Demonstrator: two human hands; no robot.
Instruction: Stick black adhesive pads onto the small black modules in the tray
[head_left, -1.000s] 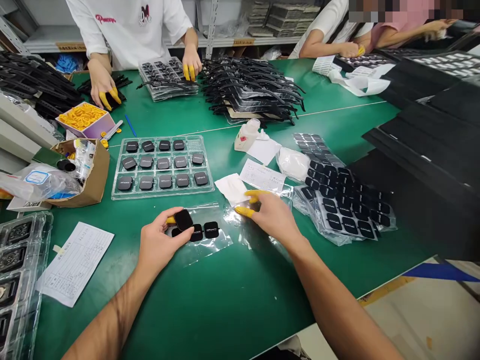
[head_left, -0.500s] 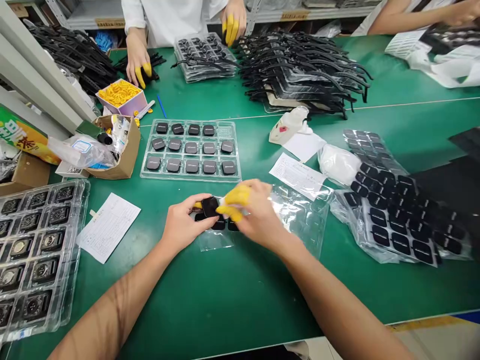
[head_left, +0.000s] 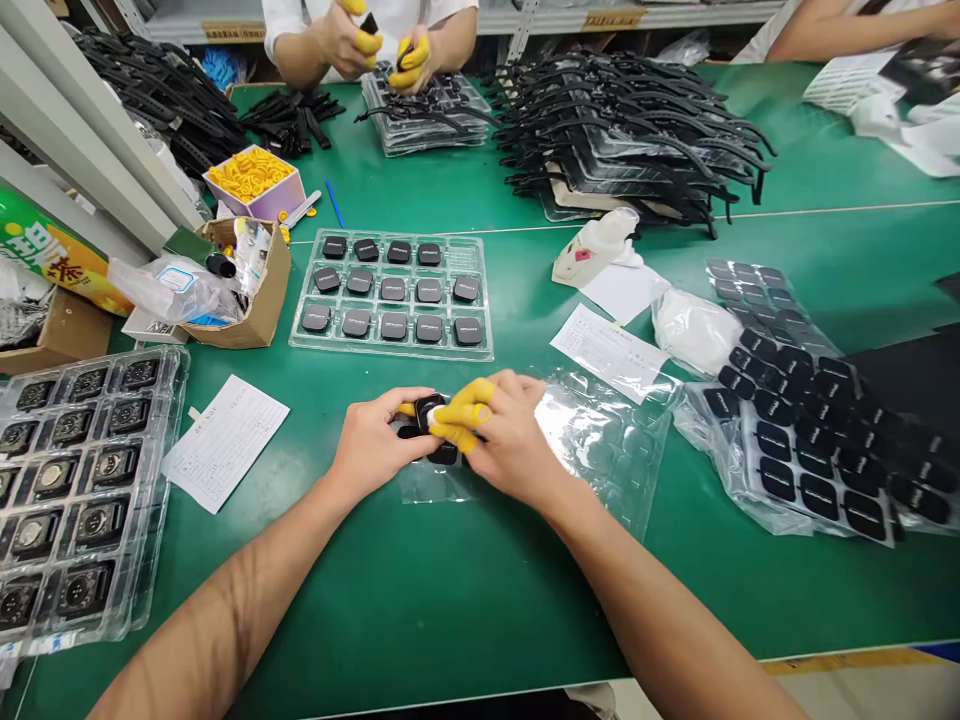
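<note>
My left hand [head_left: 366, 440] is closed round a small black square watch body [head_left: 426, 406], gripping it by its edges. Pressed against the face of that piece is a small white wipe [head_left: 434, 420], pinched in the yellow-covered fingers of my right hand [head_left: 517, 440]. Under both hands lies a clear plastic sheet [head_left: 442, 490] with black square stickers [head_left: 444, 456], partly hidden by my fingers. Beyond my hands, a clear tray [head_left: 465, 258] holds several black square pieces with pale print on top.
Stacked trays of watch bodies [head_left: 176, 400] stand at left, beside a paper slip [head_left: 225, 440]. A white bottle [head_left: 592, 250] and sheets of black stickers [head_left: 817, 430] lie at right. Across the table, a co-worker's hands [head_left: 412, 60] are near stacked trays and black straps [head_left: 630, 130].
My right hand has moved slightly, keeping the wipe on the watch body. The co-worker's hands have lifted and come together over the stacked trays. The whole view has shifted a little.
</note>
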